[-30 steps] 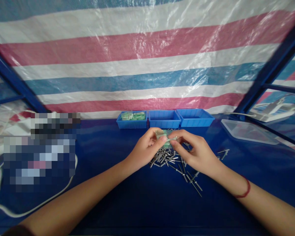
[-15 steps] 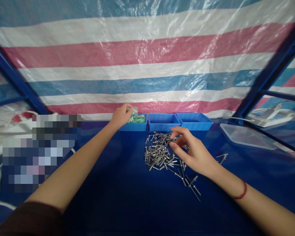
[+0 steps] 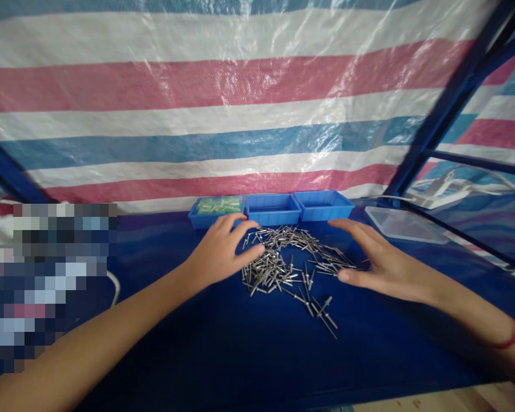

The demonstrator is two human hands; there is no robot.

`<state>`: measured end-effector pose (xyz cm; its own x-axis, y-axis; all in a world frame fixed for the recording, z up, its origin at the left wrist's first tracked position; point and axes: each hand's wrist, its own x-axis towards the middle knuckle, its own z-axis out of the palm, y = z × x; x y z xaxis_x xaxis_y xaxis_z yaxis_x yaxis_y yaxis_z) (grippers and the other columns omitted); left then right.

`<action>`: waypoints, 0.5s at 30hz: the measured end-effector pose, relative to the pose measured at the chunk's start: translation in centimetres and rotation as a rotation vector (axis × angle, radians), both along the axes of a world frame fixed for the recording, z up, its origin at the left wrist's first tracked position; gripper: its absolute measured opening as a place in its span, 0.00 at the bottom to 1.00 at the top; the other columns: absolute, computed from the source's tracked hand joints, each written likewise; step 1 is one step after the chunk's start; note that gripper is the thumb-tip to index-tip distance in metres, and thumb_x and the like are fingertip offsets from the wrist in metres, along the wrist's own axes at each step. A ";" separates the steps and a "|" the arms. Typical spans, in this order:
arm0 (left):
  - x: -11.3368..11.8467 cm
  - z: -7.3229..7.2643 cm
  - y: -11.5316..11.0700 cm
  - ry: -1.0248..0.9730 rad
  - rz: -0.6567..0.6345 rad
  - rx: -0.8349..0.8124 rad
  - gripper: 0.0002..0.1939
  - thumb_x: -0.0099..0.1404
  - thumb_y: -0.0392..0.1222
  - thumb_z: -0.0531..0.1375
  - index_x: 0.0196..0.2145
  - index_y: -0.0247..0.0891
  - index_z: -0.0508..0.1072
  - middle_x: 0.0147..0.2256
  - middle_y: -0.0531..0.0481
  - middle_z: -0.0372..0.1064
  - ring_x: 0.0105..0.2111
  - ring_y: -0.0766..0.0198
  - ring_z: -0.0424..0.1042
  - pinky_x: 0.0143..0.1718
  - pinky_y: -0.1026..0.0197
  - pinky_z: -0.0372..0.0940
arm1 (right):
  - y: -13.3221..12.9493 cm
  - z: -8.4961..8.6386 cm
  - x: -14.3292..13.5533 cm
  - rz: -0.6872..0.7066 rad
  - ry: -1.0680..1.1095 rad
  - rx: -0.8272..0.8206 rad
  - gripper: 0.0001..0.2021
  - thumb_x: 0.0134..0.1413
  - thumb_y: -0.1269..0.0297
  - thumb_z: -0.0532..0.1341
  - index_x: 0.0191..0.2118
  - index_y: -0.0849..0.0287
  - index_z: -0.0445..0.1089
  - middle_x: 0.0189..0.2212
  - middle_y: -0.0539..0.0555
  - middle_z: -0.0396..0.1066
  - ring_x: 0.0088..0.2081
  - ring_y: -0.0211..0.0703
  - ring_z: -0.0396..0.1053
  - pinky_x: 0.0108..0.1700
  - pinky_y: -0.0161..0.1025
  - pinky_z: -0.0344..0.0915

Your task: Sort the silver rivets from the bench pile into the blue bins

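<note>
A loose heap of silvery pop rivets (image 3: 268, 269) lies on the dark blue tabletop (image 3: 189, 337), with a trail of them running to the right. My left hand (image 3: 223, 249) is at the heap's left edge, fingers apart and nothing seen in them. On the other side, my right hand (image 3: 381, 266) is spread, its thumb and fingers close to the right end of the trail. Behind the heap, a blue bin (image 3: 214, 219) contains small green-and-clear packets (image 3: 220, 205). Whether either hand touches the rivets, I cannot tell.
Two more blue bins, a middle one (image 3: 273, 218) and a right one (image 3: 324, 213), stand in the same row. A clear plastic lid (image 3: 405, 225) lies at right, near a white power strip (image 3: 440, 191). Blue posts and a striped tarp (image 3: 223, 126) bound the back.
My left hand has come down from the packet bin to the heap and its fingers have opened. My right hand has moved right and spread wider. The view has shifted slightly.
</note>
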<state>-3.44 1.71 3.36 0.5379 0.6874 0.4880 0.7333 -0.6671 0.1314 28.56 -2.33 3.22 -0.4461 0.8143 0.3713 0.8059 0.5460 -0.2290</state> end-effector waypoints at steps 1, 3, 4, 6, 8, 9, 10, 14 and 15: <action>0.3 -0.6 -0.9 0.025 -0.017 -0.079 0.29 0.61 0.59 0.53 0.55 0.43 0.61 0.56 0.40 0.55 0.56 0.47 0.55 0.55 0.44 0.53 | -0.5 -1.1 0.8 -0.019 -0.046 -0.038 0.42 0.45 0.44 0.61 0.63 0.53 0.46 0.61 0.63 0.53 0.61 0.66 0.50 0.54 0.64 0.58; 0.8 -1.8 -1.9 0.088 -0.020 -0.265 0.43 0.55 0.66 0.56 0.62 0.45 0.50 0.62 0.37 0.42 0.61 0.37 0.45 0.56 0.36 0.49 | -1.3 -3.1 1.9 -0.050 -0.126 -0.106 0.50 0.40 0.42 0.63 0.65 0.53 0.40 0.63 0.64 0.48 0.63 0.69 0.42 0.56 0.69 0.51; 1.1 -2.3 -1.9 0.110 -0.017 -0.343 0.48 0.52 0.68 0.56 0.63 0.46 0.45 0.64 0.36 0.36 0.61 0.33 0.40 0.56 0.33 0.46 | -1.5 -3.9 2.1 -0.064 -0.144 -0.123 0.51 0.39 0.41 0.63 0.66 0.52 0.38 0.64 0.64 0.46 0.63 0.69 0.41 0.57 0.69 0.48; 1.7 -3.0 -1.5 0.124 -0.011 -0.440 0.52 0.50 0.70 0.56 0.64 0.48 0.38 0.65 0.36 0.29 0.62 0.29 0.33 0.55 0.29 0.41 | -1.3 -4.8 1.9 -0.073 -0.145 -0.146 0.53 0.39 0.41 0.63 0.66 0.53 0.36 0.64 0.64 0.46 0.63 0.67 0.42 0.58 0.68 0.46; 2.4 -3.2 -0.8 0.111 -0.017 -0.473 0.53 0.49 0.71 0.56 0.64 0.50 0.35 0.65 0.37 0.26 0.62 0.29 0.32 0.55 0.27 0.38 | -0.4 -4.8 1.2 -0.053 -0.121 -0.161 0.53 0.39 0.41 0.63 0.66 0.54 0.36 0.64 0.65 0.46 0.63 0.66 0.42 0.58 0.67 0.47; 2.7 -3.3 -0.6 0.100 -0.024 -0.474 0.53 0.49 0.71 0.56 0.64 0.51 0.35 0.66 0.38 0.25 0.62 0.30 0.32 0.55 0.28 0.38 | 0.1 -4.7 0.7 -0.032 -0.109 -0.168 0.53 0.38 0.41 0.63 0.66 0.56 0.37 0.63 0.66 0.46 0.63 0.66 0.42 0.58 0.66 0.47; 2.9 -3.2 -0.4 0.088 -0.033 -0.470 0.53 0.49 0.71 0.56 0.64 0.51 0.35 0.66 0.38 0.26 0.62 0.31 0.33 0.55 0.28 0.38 | 0.8 -4.5 0.2 -0.006 -0.100 -0.173 0.53 0.38 0.41 0.63 0.66 0.57 0.37 0.64 0.67 0.45 0.63 0.66 0.41 0.58 0.66 0.47; 3.5 -3.2 -0.3 0.052 -0.088 -0.424 0.54 0.49 0.69 0.58 0.64 0.45 0.39 0.65 0.35 0.33 0.62 0.34 0.40 0.57 0.33 0.45 | 3.2 -4.1 -2.4 0.120 -0.069 -0.172 0.54 0.36 0.40 0.64 0.66 0.59 0.39 0.64 0.68 0.44 0.64 0.66 0.40 0.59 0.65 0.45; 3.5 -3.2 -0.3 0.044 -0.118 -0.401 0.53 0.50 0.67 0.59 0.64 0.42 0.41 0.64 0.34 0.36 0.62 0.36 0.42 0.57 0.36 0.46 | 3.6 -4.2 -3.1 0.152 -0.058 -0.163 0.54 0.36 0.40 0.64 0.65 0.59 0.40 0.63 0.68 0.45 0.64 0.65 0.41 0.59 0.65 0.46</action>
<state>0.10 1.37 0.19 0.6385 0.7510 0.1685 0.6661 -0.6488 0.3679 25.43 1.28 -0.95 -0.5851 0.7830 0.2112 0.7313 0.6220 -0.2799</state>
